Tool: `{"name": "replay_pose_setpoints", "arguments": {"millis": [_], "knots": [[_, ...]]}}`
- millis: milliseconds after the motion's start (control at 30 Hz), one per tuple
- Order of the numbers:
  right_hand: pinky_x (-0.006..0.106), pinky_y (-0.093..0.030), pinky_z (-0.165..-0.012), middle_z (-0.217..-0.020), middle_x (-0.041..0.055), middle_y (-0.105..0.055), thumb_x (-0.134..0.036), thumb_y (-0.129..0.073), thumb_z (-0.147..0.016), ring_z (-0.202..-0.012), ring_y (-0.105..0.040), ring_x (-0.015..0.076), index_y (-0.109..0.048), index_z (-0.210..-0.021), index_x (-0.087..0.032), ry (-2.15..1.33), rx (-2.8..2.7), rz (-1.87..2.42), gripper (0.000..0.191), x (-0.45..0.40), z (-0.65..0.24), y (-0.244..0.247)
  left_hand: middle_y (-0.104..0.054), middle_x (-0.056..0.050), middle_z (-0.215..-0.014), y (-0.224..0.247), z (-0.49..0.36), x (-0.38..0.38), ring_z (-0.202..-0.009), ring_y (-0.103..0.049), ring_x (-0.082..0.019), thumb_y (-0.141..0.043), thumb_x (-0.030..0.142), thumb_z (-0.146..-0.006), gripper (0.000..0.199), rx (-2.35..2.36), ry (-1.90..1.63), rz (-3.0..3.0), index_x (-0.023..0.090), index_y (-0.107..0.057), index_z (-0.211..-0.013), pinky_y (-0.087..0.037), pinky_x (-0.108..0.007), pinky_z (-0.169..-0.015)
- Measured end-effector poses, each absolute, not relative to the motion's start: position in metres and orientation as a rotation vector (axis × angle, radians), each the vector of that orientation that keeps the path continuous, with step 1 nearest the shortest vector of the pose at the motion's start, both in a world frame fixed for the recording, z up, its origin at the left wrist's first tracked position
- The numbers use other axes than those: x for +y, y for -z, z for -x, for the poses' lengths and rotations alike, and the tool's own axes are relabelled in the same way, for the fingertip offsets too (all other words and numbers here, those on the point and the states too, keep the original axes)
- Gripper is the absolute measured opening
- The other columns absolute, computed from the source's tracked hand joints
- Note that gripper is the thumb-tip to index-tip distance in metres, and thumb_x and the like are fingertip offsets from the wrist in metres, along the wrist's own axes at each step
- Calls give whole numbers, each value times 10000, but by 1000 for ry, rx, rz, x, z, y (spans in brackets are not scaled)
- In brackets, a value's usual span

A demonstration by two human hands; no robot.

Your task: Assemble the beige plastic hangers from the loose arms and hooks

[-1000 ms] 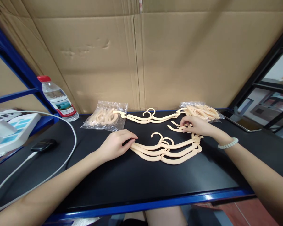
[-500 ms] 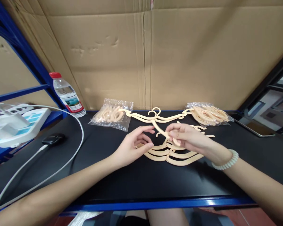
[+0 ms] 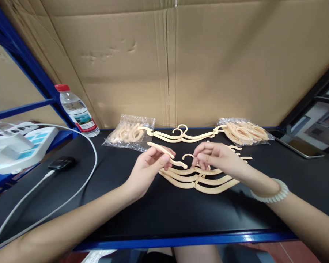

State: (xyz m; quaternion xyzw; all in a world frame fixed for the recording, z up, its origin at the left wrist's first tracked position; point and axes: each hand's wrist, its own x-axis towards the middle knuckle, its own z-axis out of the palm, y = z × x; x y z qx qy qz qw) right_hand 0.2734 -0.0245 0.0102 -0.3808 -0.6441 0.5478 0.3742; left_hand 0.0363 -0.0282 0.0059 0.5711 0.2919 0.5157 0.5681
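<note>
My left hand (image 3: 150, 164) pinches a cream plastic hanger arm (image 3: 161, 149) between thumb and fingers, its far end pointing up and left. Part of the piece is hidden by the fingertips. To the right, my right hand (image 3: 215, 155) hovers with loosely bent fingers apart and nothing visible in them. Under both hands lie several cream folding hangers (image 3: 211, 190), stacked on the black tabletop; the right hand covers part of them. Farther back, a pair of assembled hangers (image 3: 181, 138) lies with their hooks toward the cardboard.
Clear bags of cream parts lie at back left (image 3: 128, 133) and back right (image 3: 245, 132). A water bottle (image 3: 78, 111), a power strip (image 3: 30, 148) and a black device (image 3: 61, 163) on a white cable are at left. A phone (image 3: 296, 144) lies at right.
The hanger arm has passed from my right hand to my left hand, moving left. My right hand has let go and stays near the stacked hangers.
</note>
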Motion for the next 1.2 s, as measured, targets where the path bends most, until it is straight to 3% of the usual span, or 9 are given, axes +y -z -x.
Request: {"name": "replay_pose_setpoints", "arguments": {"millis": [133,267,333,567,800,1067,1200], "knots": [[310,-483,-652,-818,52,-666,-375,-613,-880,-729,-600,175,-650,-910,-186,-746,-2067,1192,194,-21,-285,-7,-722,-51,-887,-10,-28,-23,-633,-620,-104,-716,343,-833,198,697,-1225,-1273,165,-635,-864,-495,-220,-596],[375,-486,-801,-967,79,-591,-272,-553,-913,-909,-570,218,-635,-1150,-207,-267,-2418,1140,259,-28,-277,-1,-755,-81,-897,-10,-27,-20,-659,-661,-119,-732,363,-816,261,763,-1209,-1238,155,-579,-852,-520,-238,-643],[375,-489,-812,-1006,86,-556,-243,-507,-937,-924,-558,213,-638,-1160,-215,-233,-2510,1118,260,-31,-273,1,-759,-82,-894,-9,-28,-20,-662,-669,-124,-760,340,-790,274,786,-1199,-1238,153,-573,-862,-527,-244,-652],[357,-494,-800,-1001,77,-523,-179,-471,-932,-884,-542,193,-635,-855,-203,-200,-2472,1131,183,-30,-271,6,-748,-48,-841,-10,-27,-19,-657,-669,-118,-804,299,-736,295,816,-1252,-1202,149,-627,-918,-531,-230,-651],[307,-477,-568,-1041,87,-522,-202,-413,-919,-804,-584,200,-590,-1019,-262,-83,-2229,1252,212,-29,-276,13,-713,-18,-767,-14,-25,-18,-644,-657,-121,-816,252,-708,272,825,-1349,-1203,149,-661,-906,-541,-242,-647],[312,-447,-565,-976,81,-575,-295,-443,-924,-730,-562,217,-510,-1146,-281,120,-2058,1379,232,-35,-287,10,-705,-11,-778,-14,-24,-19,-671,-633,-112,-830,192,-673,260,827,-1370,-1215,161,-676,-880,-528,-226,-660],[328,-428,-561,-858,73,-580,-224,-377,-938,-672,-526,221,-562,-1057,-276,379,-2083,1354,225,-34,-289,2,-673,-11,-801,-14,-23,-20,-712,-594,-116,-816,189,-690,218,807,-1382,-1251,172,-679,-859,-499,-235,-680]]}}
